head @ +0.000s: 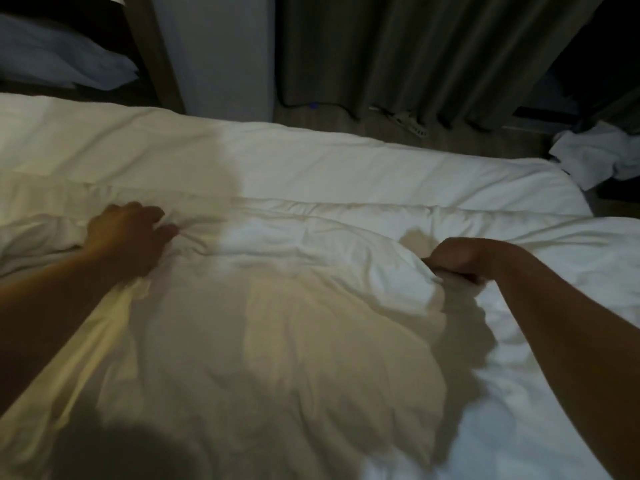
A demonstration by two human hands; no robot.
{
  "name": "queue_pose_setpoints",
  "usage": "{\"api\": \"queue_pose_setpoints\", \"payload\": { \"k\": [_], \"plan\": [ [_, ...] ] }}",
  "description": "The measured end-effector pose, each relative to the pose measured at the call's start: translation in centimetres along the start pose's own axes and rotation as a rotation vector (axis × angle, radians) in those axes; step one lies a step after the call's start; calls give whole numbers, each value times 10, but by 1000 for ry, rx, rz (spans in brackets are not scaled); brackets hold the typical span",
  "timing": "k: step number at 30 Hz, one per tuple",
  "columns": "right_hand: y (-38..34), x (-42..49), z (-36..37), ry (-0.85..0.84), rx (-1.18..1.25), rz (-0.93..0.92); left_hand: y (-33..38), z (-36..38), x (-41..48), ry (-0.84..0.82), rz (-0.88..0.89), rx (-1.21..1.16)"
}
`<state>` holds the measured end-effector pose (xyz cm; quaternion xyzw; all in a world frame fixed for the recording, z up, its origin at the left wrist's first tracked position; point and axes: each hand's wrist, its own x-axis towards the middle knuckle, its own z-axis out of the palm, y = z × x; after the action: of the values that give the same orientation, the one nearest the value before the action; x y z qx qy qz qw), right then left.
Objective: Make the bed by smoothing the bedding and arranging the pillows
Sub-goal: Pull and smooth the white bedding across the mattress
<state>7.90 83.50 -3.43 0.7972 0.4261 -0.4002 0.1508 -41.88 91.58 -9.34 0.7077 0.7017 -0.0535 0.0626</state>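
Left hand (129, 234), right hand (454, 258): fistfuls of duvet (277, 327).

matt white cloth duvet (311, 323) creased, dark pleated curtain (415, 53)

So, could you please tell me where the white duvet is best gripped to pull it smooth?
Probably the raised fold of the white duvet, taken from the near side: it runs crosswise as a ridge, thick enough to grasp, as the right hand does where the fabric bunches.
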Motion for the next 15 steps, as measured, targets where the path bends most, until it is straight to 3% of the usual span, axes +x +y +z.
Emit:
{"api": "queue_pose_setpoints", "payload": {
  "k": [2,4,5,8,10,11,13,15],
  "plan": [
    [-2,9,-6,334,-33,-151,5,-13,8,111,-36,-37],
    [-7,14,-5,683,-285,-249,13,-24,19,231,-61,-34],
    [-12,16,0,730,-370,-255,16,-27,23,272,-65,-39],
    [-32,21,39,636,-200,-173,24,-23,17,287,-59,-164],
    [-53,14,68,714,72,-224,32,-13,-1,292,-1,-242],
    [-66,9,85,784,96,-318,36,-8,-13,300,62,-241],
    [-92,1,122,801,-106,-491,40,3,-39,285,172,-194],
    [-106,4,150,691,-227,-549,40,12,-61,229,186,-146]
  ]
}}
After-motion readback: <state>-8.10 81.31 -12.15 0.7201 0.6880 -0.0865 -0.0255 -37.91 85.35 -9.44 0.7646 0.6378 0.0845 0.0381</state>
